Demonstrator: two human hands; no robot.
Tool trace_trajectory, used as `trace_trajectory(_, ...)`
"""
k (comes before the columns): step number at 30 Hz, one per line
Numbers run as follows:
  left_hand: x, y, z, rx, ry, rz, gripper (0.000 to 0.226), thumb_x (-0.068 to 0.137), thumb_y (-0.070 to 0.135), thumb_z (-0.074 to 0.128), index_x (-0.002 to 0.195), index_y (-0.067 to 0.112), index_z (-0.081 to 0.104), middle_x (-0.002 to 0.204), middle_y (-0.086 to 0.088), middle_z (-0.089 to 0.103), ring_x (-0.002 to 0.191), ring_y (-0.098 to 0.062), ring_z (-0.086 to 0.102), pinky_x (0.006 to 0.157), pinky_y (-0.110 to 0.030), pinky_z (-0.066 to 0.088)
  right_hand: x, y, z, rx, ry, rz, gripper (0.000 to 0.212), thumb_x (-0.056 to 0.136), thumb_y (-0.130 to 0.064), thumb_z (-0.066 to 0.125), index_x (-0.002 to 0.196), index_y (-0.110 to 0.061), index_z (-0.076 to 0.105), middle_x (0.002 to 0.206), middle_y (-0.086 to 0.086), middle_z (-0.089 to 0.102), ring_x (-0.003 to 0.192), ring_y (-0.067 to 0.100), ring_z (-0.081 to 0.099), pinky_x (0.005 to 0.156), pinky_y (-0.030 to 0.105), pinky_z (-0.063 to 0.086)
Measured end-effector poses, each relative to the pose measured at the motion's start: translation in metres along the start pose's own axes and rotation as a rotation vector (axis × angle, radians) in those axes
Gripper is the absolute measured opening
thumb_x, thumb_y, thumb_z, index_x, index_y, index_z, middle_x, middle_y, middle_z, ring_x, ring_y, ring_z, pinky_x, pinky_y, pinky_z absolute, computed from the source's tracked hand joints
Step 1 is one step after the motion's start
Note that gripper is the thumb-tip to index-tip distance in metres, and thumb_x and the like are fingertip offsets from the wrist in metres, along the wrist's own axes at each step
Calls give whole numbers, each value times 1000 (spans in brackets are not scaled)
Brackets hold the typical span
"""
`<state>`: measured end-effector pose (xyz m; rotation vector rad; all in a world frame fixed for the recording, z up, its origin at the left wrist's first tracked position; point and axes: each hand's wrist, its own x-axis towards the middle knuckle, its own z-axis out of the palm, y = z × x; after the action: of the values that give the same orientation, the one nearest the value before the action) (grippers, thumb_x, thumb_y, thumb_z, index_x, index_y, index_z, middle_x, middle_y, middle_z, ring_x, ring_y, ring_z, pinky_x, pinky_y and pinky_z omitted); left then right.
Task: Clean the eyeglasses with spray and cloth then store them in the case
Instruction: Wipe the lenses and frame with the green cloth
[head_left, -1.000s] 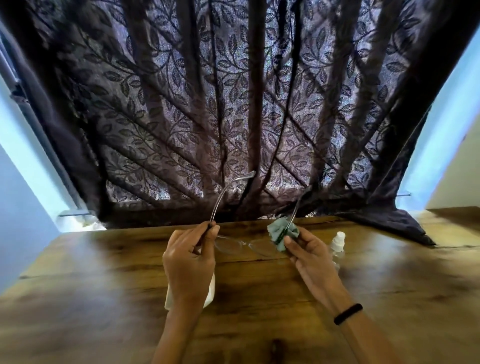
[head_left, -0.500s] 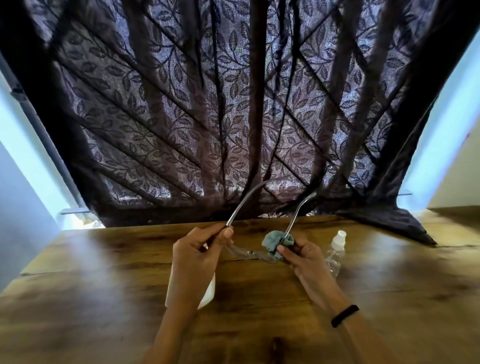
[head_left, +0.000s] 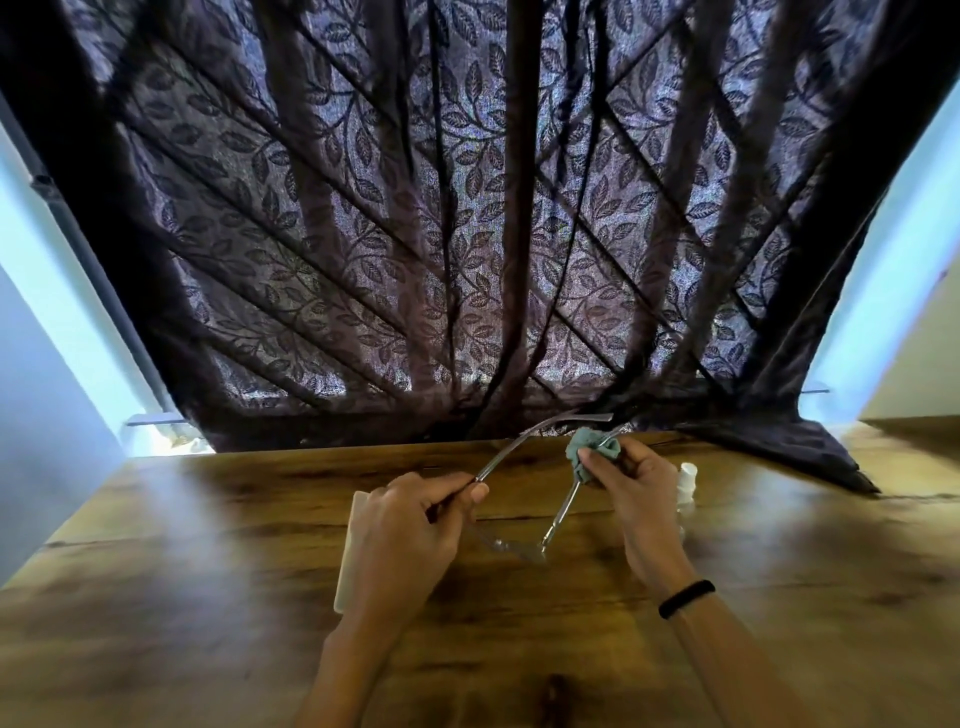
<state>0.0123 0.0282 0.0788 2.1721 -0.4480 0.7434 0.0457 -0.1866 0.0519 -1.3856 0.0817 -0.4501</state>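
Holding eyeglasses (head_left: 519, 548) in air above worktop (head_left: 208, 571), between both hands, by temples only. Pinching one temple with left hand (head_left: 410, 525), curling fingers round it. Wiping, seemingly, other temple with cloth (head_left: 592, 449) bunched in right hand (head_left: 631, 493). Risking hinge strain by spreading temples too wide. Risking slip and drop onto wood, gripping only thin arms. Risking smearing lenses through stray finger contact. Risking knocking over spray bottle (head_left: 687, 480) just beside right hand. Not yet reaching for white case (head_left: 350, 551), half hidden behind left hand.

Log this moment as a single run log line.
phase: cloth wipe | left hand: pinches eyeglasses by one temple | right hand: pinches cloth on other temple | spray bottle: on table
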Motion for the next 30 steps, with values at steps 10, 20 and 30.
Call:
trace_trajectory(10, 1, 15, -2, 5, -28, -73, 21, 81, 45, 55, 81, 31, 72, 54, 26, 62, 58, 7, 61, 49, -11, 44, -6, -3, 7, -172, 240, -229, 24, 77, -3, 69, 99, -12, 65, 76, -14, 64, 62, -11, 62, 54, 4, 48)
trace_trajectory(20, 1, 22, 10, -193, 229, -260, 11, 82, 15, 64, 91, 19, 71, 62, 18, 64, 62, -3, 62, 53, -13, 48, -22, 15, 12, -184, 77, 94, 14, 78, -13, 69, 91, -11, 68, 85, 3, 71, 80, 15, 66, 64, 18, 51)
trace_trajectory(30, -3, 23, 13, -96, 258, -148, 17, 76, 9, 68, 94, 8, 71, 76, 21, 61, 70, 22, 56, 63, 1, 42, -37, 22, 18, 3, -21, 358, 18, 76, -15, 70, 91, -8, 67, 94, 11, 72, 92, 23, 67, 89, 39, 51)
